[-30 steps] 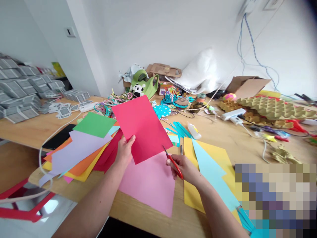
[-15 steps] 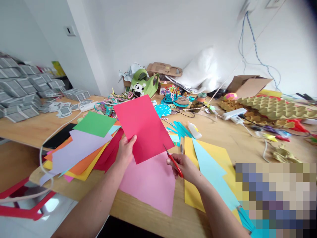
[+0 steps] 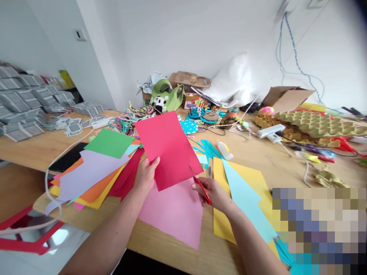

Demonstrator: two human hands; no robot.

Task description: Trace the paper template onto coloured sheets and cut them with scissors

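Flatly, left grip [image 3: 147, 172] pinches smooth red rectangular paper [image 3: 169, 149]; right grip [image 3: 209, 191] clasps slim, red-handled metal scissors [image 3: 202, 188].

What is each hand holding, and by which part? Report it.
Left hand: red sheet, by its lower left edge, thumb on top. Right hand: scissors, by the red handles.

A smooth red sheet [image 3: 169, 147] tilts above the table [image 3: 160, 248] — red-handled scissors [image 3: 203, 191] at its lower edge, dark blade overlapping.
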